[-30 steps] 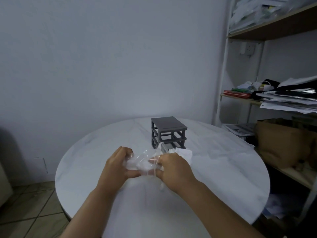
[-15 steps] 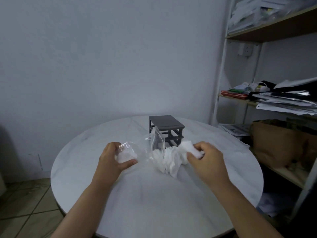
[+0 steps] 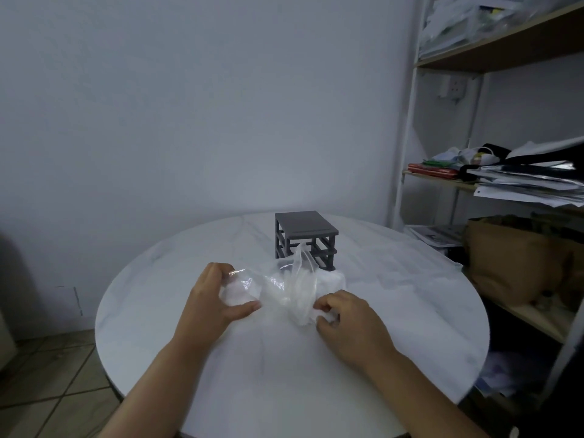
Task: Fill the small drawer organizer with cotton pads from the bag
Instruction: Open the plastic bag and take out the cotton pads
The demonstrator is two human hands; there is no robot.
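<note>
A small dark grey drawer organizer stands near the middle of the round white table, its slots showing as an open frame. Just in front of it lies a clear plastic bag with white cotton pads inside and beside it. My left hand grips the bag's left end between thumb and curled fingers. My right hand pinches the white pads at the bag's right end, low over the table.
A white shelf unit stands to the right with stacked papers and a brown paper bag on its shelves. A plain wall is behind the table. Tiled floor shows at lower left.
My right hand, which had drawn pads out to the right half a second ago, has come back toward the bag and lower. My left hand still holds the bag's left end.
</note>
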